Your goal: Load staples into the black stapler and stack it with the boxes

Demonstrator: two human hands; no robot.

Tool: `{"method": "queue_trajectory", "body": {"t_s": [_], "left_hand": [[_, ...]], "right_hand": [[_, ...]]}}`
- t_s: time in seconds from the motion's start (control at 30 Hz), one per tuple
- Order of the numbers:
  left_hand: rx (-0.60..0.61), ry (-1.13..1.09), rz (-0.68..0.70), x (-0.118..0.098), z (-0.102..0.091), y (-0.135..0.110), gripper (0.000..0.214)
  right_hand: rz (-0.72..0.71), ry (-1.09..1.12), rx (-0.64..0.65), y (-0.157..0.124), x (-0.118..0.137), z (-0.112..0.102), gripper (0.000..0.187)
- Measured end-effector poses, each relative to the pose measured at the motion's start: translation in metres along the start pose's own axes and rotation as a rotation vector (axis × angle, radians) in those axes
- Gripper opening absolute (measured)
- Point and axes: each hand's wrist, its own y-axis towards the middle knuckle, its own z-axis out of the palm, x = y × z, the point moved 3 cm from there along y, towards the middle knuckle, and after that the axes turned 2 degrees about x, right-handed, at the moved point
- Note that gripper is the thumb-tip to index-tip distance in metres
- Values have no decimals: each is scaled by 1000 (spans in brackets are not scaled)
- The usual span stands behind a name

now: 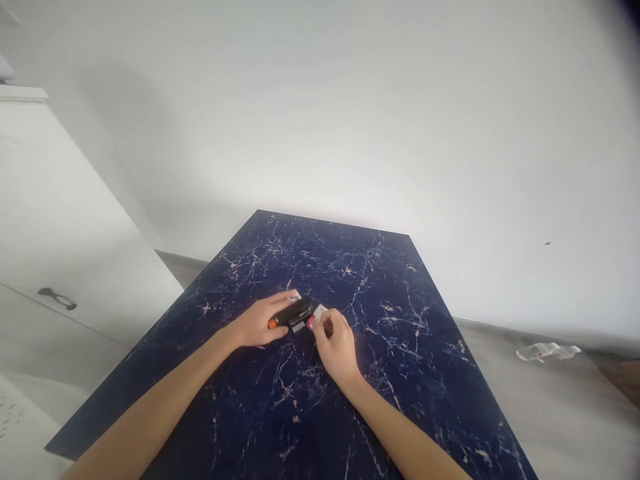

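My left hand [260,321] is wrapped round a small black device with an orange end [295,313], thumb on the near side and fingers along the far side. A short grey metal-looking piece [299,327] shows at its near right edge. Just beyond my left fingertips a bit of something whitish shows; I cannot tell what. My right hand [339,340] pinches a small red-and-white packet [317,316] between thumb and fingers. The packet is close by the right end of the device; whether they touch is unclear. Both hands are low over the tabletop.
The dark blue marbled table [300,420] narrows away from me towards a white wall [350,120]. On the left stands a white cabinet [65,200] with a dark handle [57,298]. Crumpled clear plastic [547,351] lies on the grey floor [530,393] at right.
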Motion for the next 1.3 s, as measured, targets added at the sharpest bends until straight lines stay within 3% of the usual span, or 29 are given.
{"method": "queue_trajectory", "body": {"t_s": [0.03,0.13,0.2,0.33,0.5,0.6,0.7,0.77,0.83,0.9,1.03,1.13,1.23,1.3], "left_hand": [[15,16,25,-6,3,0,66],[-33,138,80,-11,4,0,59],[-114,231,104,-5,1,-1,48],[-242,282,96,14,-7,-2,33],[-239,298,68,21,-3,-1,34],[-243,279,59,16,-3,-1,32],[-201,169,61,13,-7,-5,31],[-175,50,78,13,-11,-8,33],[-207,-62,84,15,-16,-11,30],[-243,-110,74,18,-18,-11,27],[-185,-9,69,14,-12,-9,28],[-200,64,60,4,-2,-6,30],[-192,78,75,-5,11,-4,33],[-187,76,90,-7,18,-4,36]], "right_hand": [[-50,-85,-13,0,1,0,8],[-162,-301,33,-3,2,6,38],[-190,-385,91,-5,2,12,43],[-214,-466,110,-7,1,18,39],[-186,-443,19,-13,3,12,43],[-175,-452,-33,-21,7,5,32],[-372,-497,173,-27,16,6,21],[-511,-507,355,-29,19,8,26],[-569,-513,443,-29,18,7,36],[-571,-520,456,-27,14,1,44],[-513,-560,417,-20,3,-15,43],[-433,-584,294,-11,-7,-25,47],[-293,-471,128,-3,-18,-31,47],[-237,-374,128,0,-23,-30,56]]}}
